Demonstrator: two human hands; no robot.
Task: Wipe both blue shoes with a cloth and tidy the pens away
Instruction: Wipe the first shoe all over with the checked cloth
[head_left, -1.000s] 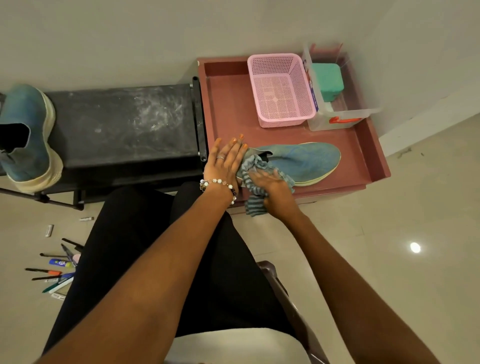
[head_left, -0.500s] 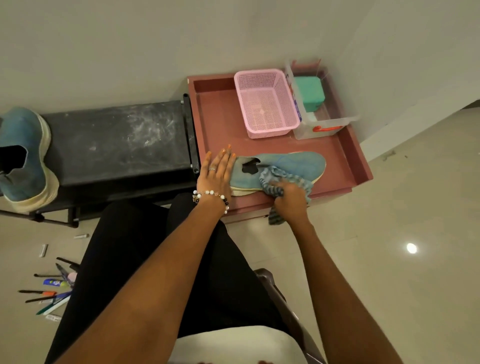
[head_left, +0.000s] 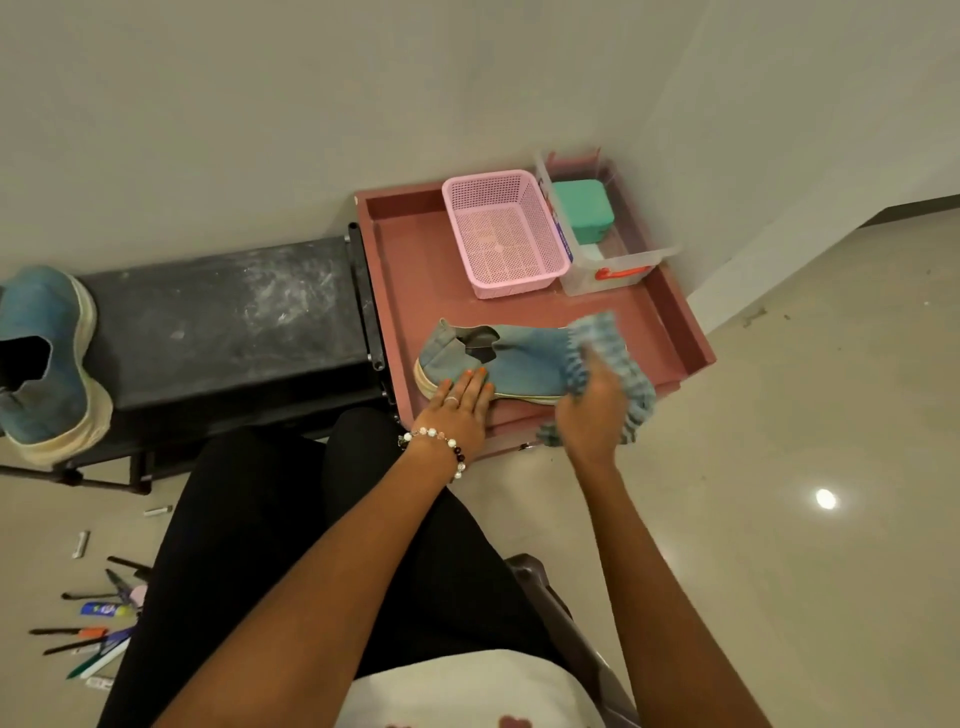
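Head-worn view, seemingly steeply downward

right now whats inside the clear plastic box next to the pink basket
A teal lidded case sits inside the clear box. Whatever lies beneath it, or low behind the box's near wall, is hidden.

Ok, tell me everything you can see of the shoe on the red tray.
The shoe is a blue slip-on of faded, fabric-like material with a pale cream sole and a dark opening near its heel. It lies on the red tray near the front edge, heel to the left, toe to the right. The left hand rests flat against its near side by the heel. The right hand holds a striped blue cloth over the toe, hiding it.
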